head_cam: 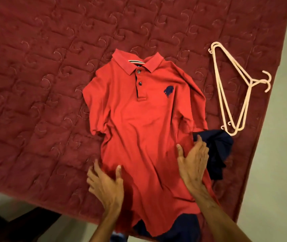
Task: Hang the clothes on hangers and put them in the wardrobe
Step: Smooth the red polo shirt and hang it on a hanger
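Red polo shirt (139,119): left hand (105,186), right hand (192,163) flat, released; risk, tangled navy garment (217,154) at 4 o'clock lifting too.

No words, numbers or brand names can be read. The polo (135,130) bears a dark blue stitched emblem (169,91) on its chest, right of the buttons (140,83), a shape without letters. The striped tab (136,61) inside the collar (154,64) is too small to show any writing.
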